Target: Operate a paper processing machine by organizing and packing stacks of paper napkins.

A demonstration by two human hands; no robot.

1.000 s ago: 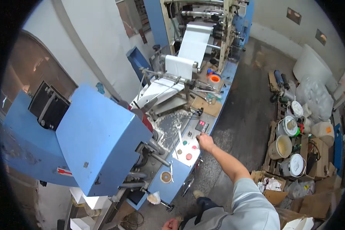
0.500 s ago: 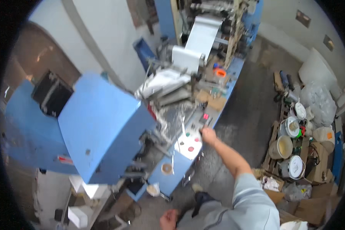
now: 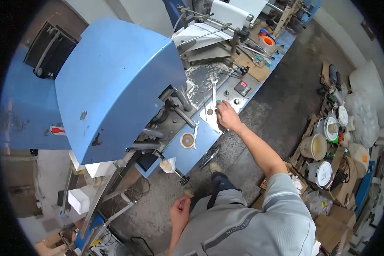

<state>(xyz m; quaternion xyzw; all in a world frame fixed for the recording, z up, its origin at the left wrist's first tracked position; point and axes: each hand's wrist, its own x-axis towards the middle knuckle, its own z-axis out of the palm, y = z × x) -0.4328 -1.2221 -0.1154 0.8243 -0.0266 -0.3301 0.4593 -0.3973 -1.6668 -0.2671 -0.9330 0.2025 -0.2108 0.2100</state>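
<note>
I log the bare right hand (image 3: pixel 228 117) nearer, over the white button panel (image 3: pixel 213 120) along the right edge of the blue metal bench (image 3: pixel 177 152); fingers bunched, contact undeterminable. Bare left hand (image 3: pixel 180 213): curled, contents unclear.

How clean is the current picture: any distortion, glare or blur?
Head view: corners black, wide-angle bending along the pale wall; a soft sheen on the blue machine cover, the white control panel nearly washed out; right hand and left hand reasonably sharp.
</note>
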